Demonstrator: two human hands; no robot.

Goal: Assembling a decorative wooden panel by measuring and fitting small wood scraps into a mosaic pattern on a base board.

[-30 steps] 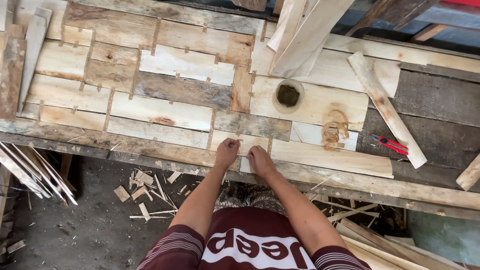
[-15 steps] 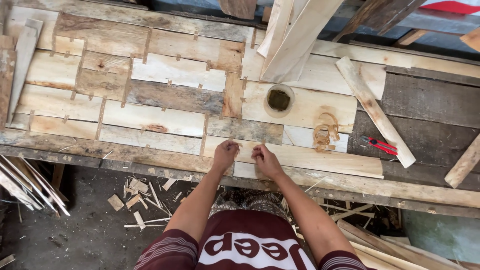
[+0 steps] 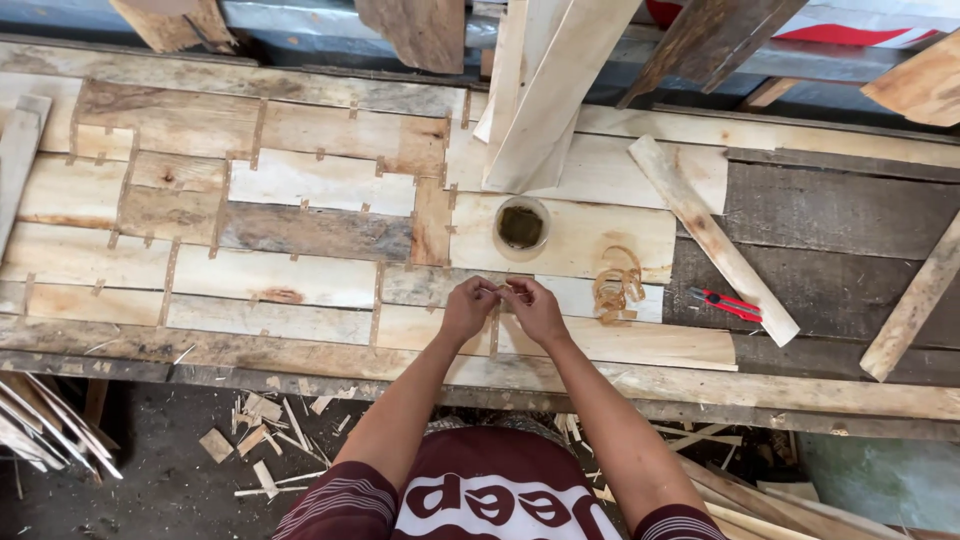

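My left hand [image 3: 467, 306] and my right hand [image 3: 534, 308] meet over the front middle of a long wooden workbench [image 3: 700, 385]. Their fingertips pinch a small thin wooden sliver [image 3: 501, 291] between them, just above a narrow gap between two pale boards. The bench top holds a patchwork of flat wooden pieces [image 3: 290, 180] fitted side by side, pale and dark, with small wedges in the joints. A round cup of dark liquid [image 3: 521, 227] stands just beyond my hands.
A curl of wood shavings [image 3: 616, 290] lies right of my hands, then red-handled pliers [image 3: 726, 303] and a loose slanted slat [image 3: 708, 235]. Long planks [image 3: 545, 90] lean at the back. Offcuts [image 3: 262, 440] litter the ground below the bench.
Both hands have lifted off the bench's front boards and moved a little farther in, their fingertips now pinched together on the small sliver. The camera view has shifted left.
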